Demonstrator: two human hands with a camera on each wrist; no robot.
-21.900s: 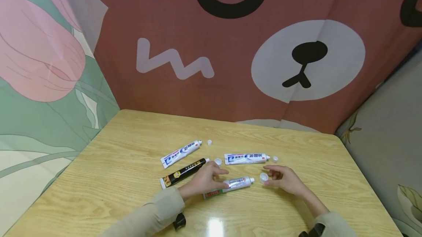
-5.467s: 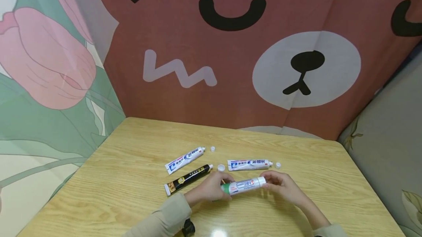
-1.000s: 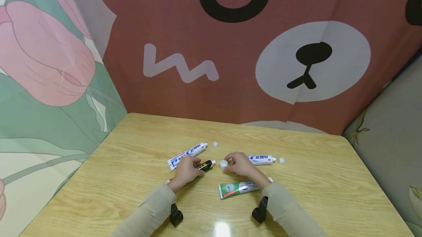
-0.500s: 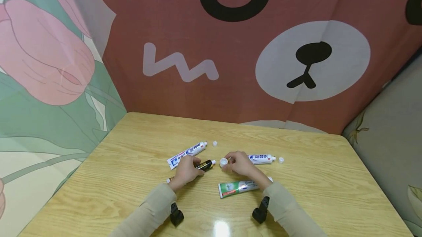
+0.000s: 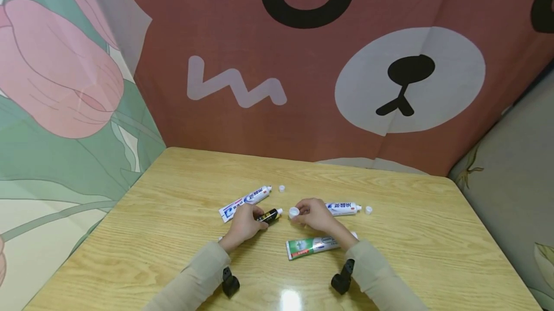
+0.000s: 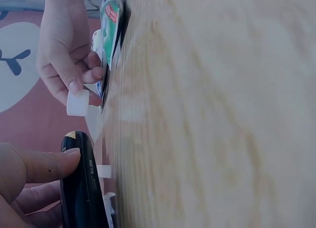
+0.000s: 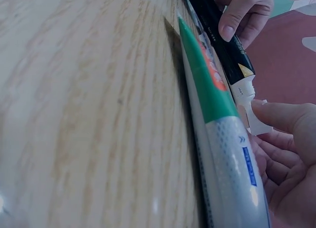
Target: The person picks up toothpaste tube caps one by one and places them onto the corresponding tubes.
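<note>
My left hand (image 5: 244,227) grips a black toothpaste tube (image 5: 269,216) from above, thumb on its near side. Its bare white nozzle points right in the right wrist view. Between thumb and fingers, my right hand (image 5: 316,215) pinches a white screw cap (image 5: 294,212), a short gap from that nozzle in the head view. The cap (image 6: 77,103) shows upright beyond the end of the black tube (image 6: 81,183) in the left wrist view. Below my right forearm lies a green and silver toothpaste tube (image 5: 307,246), its right end partly covered by the wrist.
A white and blue toothpaste tube (image 5: 233,209) lies behind my left hand, with a small white cap (image 5: 282,189) beyond its nozzle. Another white and blue tube (image 5: 344,208) extends behind my right hand; a second small cap (image 5: 368,210) sits to its right. A fabric backdrop borders the table.
Earlier my hands held the green and silver tube and brought a white cap onto its nozzle. It now lies down; they have moved left to the black tube and another cap. Barely anything moved lately.
</note>
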